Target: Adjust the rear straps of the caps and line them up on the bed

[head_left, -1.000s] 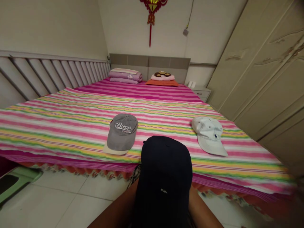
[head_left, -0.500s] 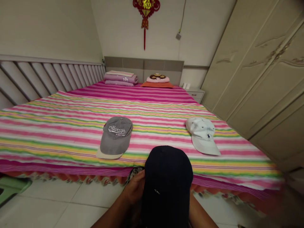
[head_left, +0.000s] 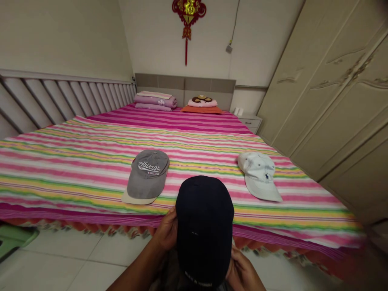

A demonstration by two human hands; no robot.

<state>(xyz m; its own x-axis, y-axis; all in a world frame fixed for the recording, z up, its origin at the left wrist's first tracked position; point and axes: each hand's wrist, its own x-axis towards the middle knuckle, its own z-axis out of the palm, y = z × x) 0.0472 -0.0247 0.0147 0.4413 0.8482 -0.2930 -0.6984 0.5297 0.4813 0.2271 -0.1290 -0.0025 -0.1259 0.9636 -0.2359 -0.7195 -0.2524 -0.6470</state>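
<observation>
While your forearms (head_left: 133, 262) angle inward, your left hand (head_left: 165, 230) and right hand (head_left: 242, 273) clamp a navy baseball cap (head_left: 204, 226). Your fingers (head_left: 171, 220) curl around its sides.

**A hand's way onto the bed runs between two caps**

A navy cap (head_left: 204, 226), held by the left grip (head_left: 165, 230) and right grip (head_left: 242, 270), blocks the straight view ahead. Beyond it, a hand could pass over the striped bedspread (head_left: 194, 139) between the gray cap (head_left: 147, 176) and white cap (head_left: 259, 177), which lie well apart. Farther on, folded bedding (head_left: 155, 101) and a pillow (head_left: 201, 106) stand in the way at the headboard (head_left: 184, 83). A wardrobe (head_left: 333, 101) walls the right side, a slatted rail (head_left: 60, 99) the left. Below, the tile floor (head_left: 57, 266) offers room, with a green stool (head_left: 13, 238) at far left.
</observation>
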